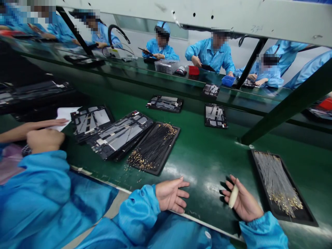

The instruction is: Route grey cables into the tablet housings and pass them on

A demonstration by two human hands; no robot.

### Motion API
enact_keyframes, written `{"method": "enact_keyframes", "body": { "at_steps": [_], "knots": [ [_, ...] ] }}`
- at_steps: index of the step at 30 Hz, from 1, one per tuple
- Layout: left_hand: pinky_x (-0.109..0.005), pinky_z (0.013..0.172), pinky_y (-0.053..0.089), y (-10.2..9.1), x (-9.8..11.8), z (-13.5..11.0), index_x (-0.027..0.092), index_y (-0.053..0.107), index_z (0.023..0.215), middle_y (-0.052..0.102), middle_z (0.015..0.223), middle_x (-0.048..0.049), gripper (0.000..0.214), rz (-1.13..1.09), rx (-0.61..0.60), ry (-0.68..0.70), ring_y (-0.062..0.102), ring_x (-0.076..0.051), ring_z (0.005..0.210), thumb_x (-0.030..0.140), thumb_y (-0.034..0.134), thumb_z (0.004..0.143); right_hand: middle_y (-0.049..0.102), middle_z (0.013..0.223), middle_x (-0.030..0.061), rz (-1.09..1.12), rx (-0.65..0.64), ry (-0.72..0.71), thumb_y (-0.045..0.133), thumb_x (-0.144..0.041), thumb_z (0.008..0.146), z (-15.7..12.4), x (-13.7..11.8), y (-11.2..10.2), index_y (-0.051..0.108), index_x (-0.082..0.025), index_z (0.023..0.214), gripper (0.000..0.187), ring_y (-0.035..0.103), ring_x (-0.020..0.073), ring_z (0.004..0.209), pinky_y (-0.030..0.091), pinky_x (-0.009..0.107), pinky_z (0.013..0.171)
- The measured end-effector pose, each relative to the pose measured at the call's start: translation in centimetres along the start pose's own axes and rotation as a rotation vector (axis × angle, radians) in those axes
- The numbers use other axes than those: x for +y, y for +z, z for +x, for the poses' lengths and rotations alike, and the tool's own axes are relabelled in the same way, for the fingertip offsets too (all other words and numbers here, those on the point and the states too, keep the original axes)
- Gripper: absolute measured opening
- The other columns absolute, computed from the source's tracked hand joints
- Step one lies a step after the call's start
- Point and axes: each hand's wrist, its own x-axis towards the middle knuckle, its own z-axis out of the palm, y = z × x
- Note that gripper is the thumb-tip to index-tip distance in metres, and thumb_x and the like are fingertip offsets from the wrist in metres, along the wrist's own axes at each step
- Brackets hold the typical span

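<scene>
One pale, stick-like tool (233, 196) is held in my right grip (243, 201) above the worktop (197, 162); my left grip (171, 194) is wide, fingers spread. Beyond lies a black tray (167, 152) of gold-tipped cables (155, 143); farther, flat devices (165, 103).

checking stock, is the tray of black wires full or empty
Full: black wires lie heaped across the tray, their gold tips bunched at both ends.

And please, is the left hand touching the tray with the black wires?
Apart. The head view shows green tabletop between the open left hand and the near corner of that tray.
</scene>
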Motion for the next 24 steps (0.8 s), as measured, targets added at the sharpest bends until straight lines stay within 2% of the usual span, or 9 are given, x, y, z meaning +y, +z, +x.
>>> {"method": "enact_keyframes", "body": {
  "at_steps": [13,24],
  "knots": [
    [-0.04,0.071,0.043,-0.16,-0.11,0.3,0.021,0.031,0.118,0.054,0.084,-0.0027,0.069,-0.002,0.016,-0.003,0.058,-0.017,0.061,0.069,0.041,0.068,0.068,0.082,-0.0008,0.012,-0.016,-0.006,0.066,-0.033,0.071,0.01,0.05,-0.02,0.053,-0.029,0.099,0.032,0.065,0.0214,0.065,0.051,0.034,0.054],
    [-0.041,0.07,0.043,-0.56,-0.26,0.52,0.022,0.032,0.116,0.055,0.083,-0.0021,0.069,-0.014,-0.008,0.007,0.059,-0.017,0.062,0.069,0.044,0.066,0.067,0.083,-0.0008,0.006,-0.023,-0.007,0.066,-0.034,0.07,0.32,0.15,-0.33,0.053,-0.029,0.1,0.033,0.065,0.0217,0.067,0.051,0.035,0.055]
  ]
}}
